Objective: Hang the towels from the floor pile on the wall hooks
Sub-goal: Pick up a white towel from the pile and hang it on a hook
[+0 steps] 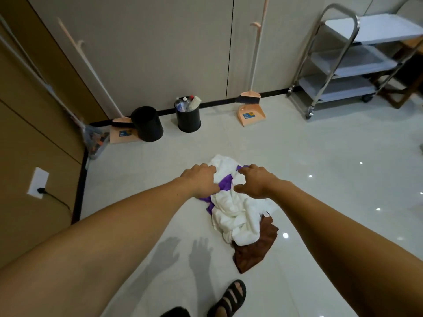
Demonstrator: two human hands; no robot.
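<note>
Three towels make up the pile on the floor [320, 179] at my 12 o'clock: a white towel [235, 216] on top, a purple towel [225, 183] showing beneath it, and a brown towel [254, 250] at the pile's 5 o'clock edge, partly under the white one. My left hand [201, 181] is over the pile's 10 o'clock side, fingers bent down against the white towel and thumb over the purple; I cannot tell whether it has a hold. My right hand [256, 181] is over the 2 o'clock side, thumb and fingers spread in an open curve, gripping nothing. Noted along the wall: two black bins [147, 123] at 11 o'clock, a dustpan [250, 112] at 12, a steel cart [343, 65] at 2. One sandal [231, 298] at 6 o'clock
</note>
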